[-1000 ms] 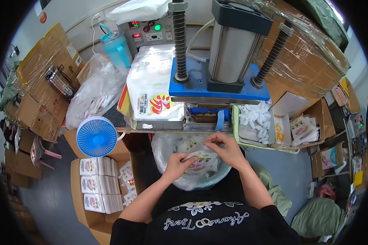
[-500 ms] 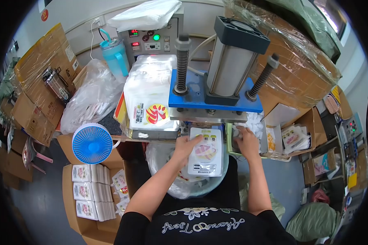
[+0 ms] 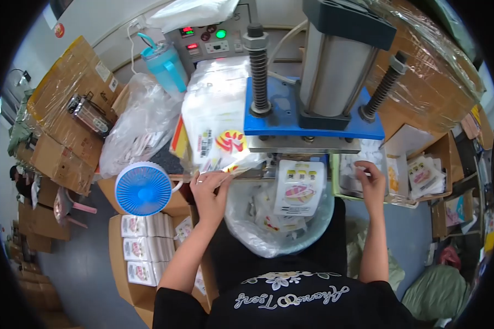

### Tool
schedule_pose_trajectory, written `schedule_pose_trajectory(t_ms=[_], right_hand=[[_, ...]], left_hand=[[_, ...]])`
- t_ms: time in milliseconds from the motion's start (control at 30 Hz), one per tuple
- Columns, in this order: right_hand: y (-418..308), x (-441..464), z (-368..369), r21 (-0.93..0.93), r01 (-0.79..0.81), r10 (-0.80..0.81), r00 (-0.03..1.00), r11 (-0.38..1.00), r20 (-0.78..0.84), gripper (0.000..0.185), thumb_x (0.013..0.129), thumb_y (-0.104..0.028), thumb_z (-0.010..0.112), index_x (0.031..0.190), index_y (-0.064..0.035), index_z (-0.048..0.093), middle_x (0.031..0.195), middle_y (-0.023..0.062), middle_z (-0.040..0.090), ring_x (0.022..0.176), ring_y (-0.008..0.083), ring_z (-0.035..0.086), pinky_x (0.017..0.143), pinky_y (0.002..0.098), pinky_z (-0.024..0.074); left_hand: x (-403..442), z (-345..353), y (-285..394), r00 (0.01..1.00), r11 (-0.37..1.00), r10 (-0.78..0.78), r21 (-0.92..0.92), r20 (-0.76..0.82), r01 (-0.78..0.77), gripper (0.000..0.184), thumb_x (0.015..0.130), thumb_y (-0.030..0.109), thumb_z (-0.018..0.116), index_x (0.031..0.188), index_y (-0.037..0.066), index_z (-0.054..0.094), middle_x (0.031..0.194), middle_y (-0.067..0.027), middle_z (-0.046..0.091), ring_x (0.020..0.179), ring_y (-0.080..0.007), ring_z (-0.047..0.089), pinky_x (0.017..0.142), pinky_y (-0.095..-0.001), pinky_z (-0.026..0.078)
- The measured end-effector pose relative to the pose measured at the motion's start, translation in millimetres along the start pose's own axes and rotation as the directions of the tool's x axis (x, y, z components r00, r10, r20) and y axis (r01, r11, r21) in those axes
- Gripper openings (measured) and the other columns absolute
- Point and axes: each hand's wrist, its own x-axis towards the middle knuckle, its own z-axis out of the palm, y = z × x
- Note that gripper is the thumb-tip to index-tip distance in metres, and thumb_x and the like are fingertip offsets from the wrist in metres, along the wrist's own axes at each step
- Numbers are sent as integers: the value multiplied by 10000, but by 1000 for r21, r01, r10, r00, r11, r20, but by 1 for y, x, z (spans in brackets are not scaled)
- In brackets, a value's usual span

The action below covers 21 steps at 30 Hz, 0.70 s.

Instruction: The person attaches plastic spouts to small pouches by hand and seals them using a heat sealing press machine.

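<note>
At the near edge of the stack of white printed pouches (image 3: 217,104), my left hand (image 3: 209,192) pinches the lifted end of the top pouch. My right hand (image 3: 370,183) is at the green-rimmed tray (image 3: 336,181) of white pieces; its fingers are closed together, and what they hold is too small to name. Between my hands, a printed pouch (image 3: 299,189) hangs at the front of the press (image 3: 313,109), above a plastic-lined bin (image 3: 247,230) with pouches in it. Neither hand touches that pouch.
A blue fan (image 3: 144,189) stands at the left table edge, above a carton (image 3: 118,263) of packed pouches. Behind are a turquoise cup (image 3: 167,68) and a control box (image 3: 217,41). An open box (image 3: 447,162) of pouches stands right of the tray.
My left hand has let go of the pouch at the press and moved left to the stack, lifting the top pouch's end. My right hand remains at the tray, its fingers drawn together.
</note>
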Motion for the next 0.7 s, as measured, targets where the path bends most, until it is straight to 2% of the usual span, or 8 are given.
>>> schedule_pose_trajectory(t_ms=[67,133,200,333,467,533,600,700], right_hand=[[-14,-3,5,69,114,-116,993,991,22,188,885,24,626,1054,-24,693,919,15,672,778,84,595,676,236,478],[-37,-15,21,179,195,-203,979,964,31,167,892,3,647,1049,-20,699,981,38,710,822,90,623,730,238,490],[-66,-28,39,207,201,-227,968,957,110,151,884,-2,665,1031,-11,701,1038,65,725,866,101,636,799,249,495],[-85,-49,70,449,147,-266,940,881,214,131,865,0,689,994,2,707,1044,89,726,957,137,646,873,262,485],[-76,-51,70,312,52,-195,872,949,449,108,860,-45,714,952,10,718,1011,86,729,961,152,650,885,281,486],[-71,-49,66,227,-25,-135,740,974,659,137,858,-64,719,973,9,724,990,79,726,948,153,649,878,288,491],[-71,-45,62,212,33,-164,752,977,639,173,858,-58,712,1018,8,721,977,73,722,926,160,652,863,296,499],[-70,-26,53,156,200,-229,954,967,196,250,841,-68,718,1083,-7,704,1019,93,725,890,170,667,839,309,510]], left_hand=[[0,-6,27,997,980,-62,-186,50,70,140,815,89,706,944,45,738,892,-93,707,871,-269,663,909,-372,451],[-12,3,47,953,817,-175,-504,248,281,100,835,53,750,887,-28,723,783,-24,657,754,-74,571,693,-234,447],[-28,22,59,879,734,-264,-508,397,451,102,840,63,757,879,-26,727,756,3,646,718,-39,543,647,-221,436],[-57,52,61,854,712,-237,-515,463,477,135,823,89,765,891,-23,730,746,-45,675,676,-84,577,641,-257,466],[-69,53,42,831,686,-141,-552,538,474,189,874,159,740,898,-28,730,728,-30,656,675,-70,552,616,-258,443],[-70,53,37,749,610,-165,-530,642,589,235,894,204,729,903,-30,729,714,-13,646,658,-56,522,585,-259,424],[-63,57,39,685,694,-151,-417,713,587,266,900,233,726,895,-34,732,714,1,646,643,-48,503,573,-251,422],[-36,69,58,708,572,-305,-472,637,671,272,900,227,720,882,-43,735,737,-17,668,644,-60,549,580,-256,449]])
